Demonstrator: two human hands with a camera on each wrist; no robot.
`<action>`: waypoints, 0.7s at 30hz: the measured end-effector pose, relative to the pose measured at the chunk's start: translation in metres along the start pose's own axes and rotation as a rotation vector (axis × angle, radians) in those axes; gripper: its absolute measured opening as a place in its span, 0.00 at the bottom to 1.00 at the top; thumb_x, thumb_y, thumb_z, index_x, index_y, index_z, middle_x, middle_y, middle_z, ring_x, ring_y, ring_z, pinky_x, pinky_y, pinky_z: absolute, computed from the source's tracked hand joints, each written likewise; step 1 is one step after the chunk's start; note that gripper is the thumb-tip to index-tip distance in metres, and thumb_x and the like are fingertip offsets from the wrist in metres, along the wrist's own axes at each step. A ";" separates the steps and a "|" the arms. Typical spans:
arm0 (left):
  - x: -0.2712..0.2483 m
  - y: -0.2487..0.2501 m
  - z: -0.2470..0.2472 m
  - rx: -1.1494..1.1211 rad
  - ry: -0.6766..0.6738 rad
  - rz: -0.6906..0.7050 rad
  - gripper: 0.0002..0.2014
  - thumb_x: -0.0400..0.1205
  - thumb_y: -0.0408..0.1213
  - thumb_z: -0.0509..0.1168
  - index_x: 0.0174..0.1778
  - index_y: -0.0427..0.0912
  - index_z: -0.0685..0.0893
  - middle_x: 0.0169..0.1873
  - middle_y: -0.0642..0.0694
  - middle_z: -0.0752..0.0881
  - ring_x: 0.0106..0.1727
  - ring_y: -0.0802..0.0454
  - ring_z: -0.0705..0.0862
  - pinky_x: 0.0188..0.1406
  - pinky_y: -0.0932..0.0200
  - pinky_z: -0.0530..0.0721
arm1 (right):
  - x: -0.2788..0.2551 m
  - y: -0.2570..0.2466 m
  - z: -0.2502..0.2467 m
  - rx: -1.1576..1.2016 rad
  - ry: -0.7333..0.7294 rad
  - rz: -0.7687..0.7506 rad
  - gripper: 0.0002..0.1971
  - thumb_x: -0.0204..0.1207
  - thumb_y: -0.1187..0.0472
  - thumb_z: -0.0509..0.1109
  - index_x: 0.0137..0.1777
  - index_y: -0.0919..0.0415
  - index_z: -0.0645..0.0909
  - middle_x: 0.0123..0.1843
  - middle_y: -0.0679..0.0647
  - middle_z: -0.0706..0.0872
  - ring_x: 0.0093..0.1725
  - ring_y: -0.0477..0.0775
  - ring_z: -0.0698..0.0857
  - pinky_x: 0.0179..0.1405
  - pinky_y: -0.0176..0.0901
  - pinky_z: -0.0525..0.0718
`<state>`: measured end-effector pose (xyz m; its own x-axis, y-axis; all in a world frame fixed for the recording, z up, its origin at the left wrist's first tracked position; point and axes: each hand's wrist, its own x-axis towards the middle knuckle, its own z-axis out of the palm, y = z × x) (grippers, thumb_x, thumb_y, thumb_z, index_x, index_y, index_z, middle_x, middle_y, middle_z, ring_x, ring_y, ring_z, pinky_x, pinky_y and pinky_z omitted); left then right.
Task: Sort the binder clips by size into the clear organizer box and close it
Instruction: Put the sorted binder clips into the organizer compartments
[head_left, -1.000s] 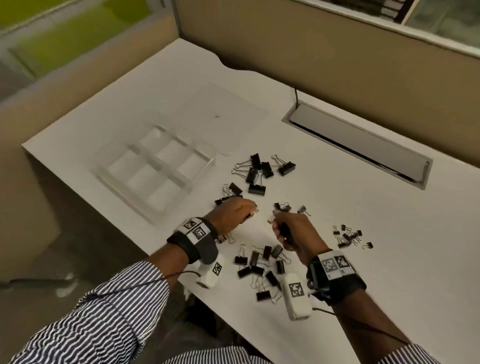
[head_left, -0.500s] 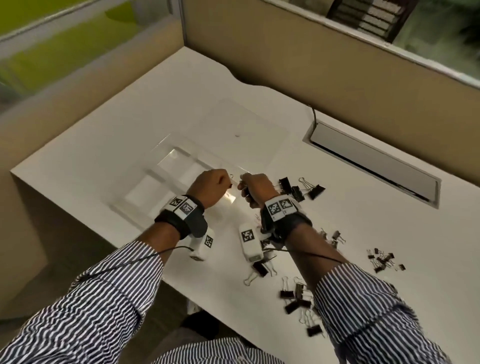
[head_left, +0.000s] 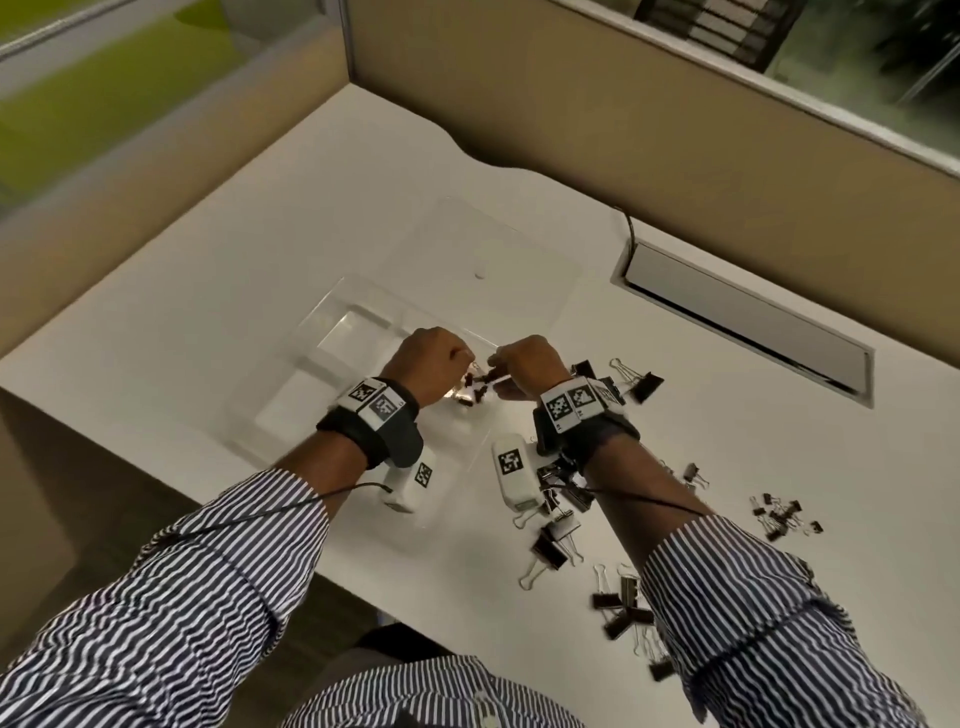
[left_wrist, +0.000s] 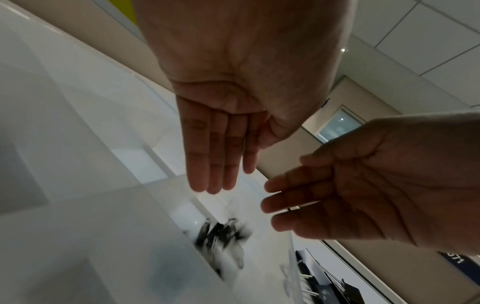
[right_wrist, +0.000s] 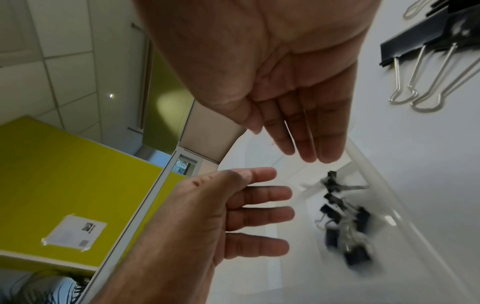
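Note:
The clear organizer box (head_left: 332, 306) lies open on the white desk, its lid (head_left: 498, 260) flat behind it. My left hand (head_left: 431, 358) and right hand (head_left: 530, 364) hover side by side over the box's right end. In the wrist views the left hand (left_wrist: 215, 181) and the right hand (right_wrist: 303, 144) both have straight fingers and hold nothing. Several small black binder clips (head_left: 478, 387) are blurred in mid-fall below them, dropping into a compartment (left_wrist: 223, 232) (right_wrist: 342, 216).
Large binder clips (head_left: 644, 384) lie just right of my right wrist. Medium clips (head_left: 623, 613) are scattered near the desk's front edge, and a small pile of tiny clips (head_left: 779, 514) lies further right. A cable slot (head_left: 748, 322) sits at the back, below the partition wall.
Both hands carried clips from the loose piles leftward to the box. Their fingers have now opened, and the clips are falling into a compartment.

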<state>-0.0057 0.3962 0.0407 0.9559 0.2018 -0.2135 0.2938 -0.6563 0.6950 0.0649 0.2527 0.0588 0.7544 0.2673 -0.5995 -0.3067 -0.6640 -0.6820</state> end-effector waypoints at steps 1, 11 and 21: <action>0.000 0.000 -0.001 -0.005 0.005 0.003 0.14 0.82 0.40 0.60 0.45 0.38 0.91 0.39 0.43 0.91 0.40 0.45 0.88 0.41 0.45 0.89 | 0.000 0.000 -0.001 0.007 0.000 -0.003 0.16 0.81 0.64 0.65 0.65 0.72 0.81 0.52 0.63 0.86 0.50 0.60 0.88 0.56 0.58 0.89; -0.006 -0.016 -0.011 -0.074 0.288 0.180 0.15 0.82 0.41 0.63 0.63 0.52 0.86 0.59 0.53 0.88 0.64 0.54 0.83 0.66 0.48 0.82 | -0.010 0.006 -0.018 -0.365 0.130 -0.419 0.14 0.81 0.56 0.66 0.63 0.53 0.86 0.62 0.50 0.89 0.60 0.51 0.85 0.59 0.42 0.79; -0.033 0.019 0.050 0.092 0.035 0.373 0.38 0.84 0.51 0.64 0.86 0.46 0.55 0.85 0.47 0.57 0.86 0.50 0.49 0.85 0.44 0.51 | -0.031 0.068 -0.043 -0.580 0.261 -0.583 0.27 0.82 0.50 0.68 0.80 0.50 0.70 0.83 0.56 0.68 0.82 0.57 0.64 0.80 0.53 0.64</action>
<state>-0.0316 0.3402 0.0266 0.9970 -0.0394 0.0668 -0.0736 -0.7516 0.6555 0.0452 0.1692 0.0490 0.8299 0.5550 -0.0565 0.4626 -0.7412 -0.4865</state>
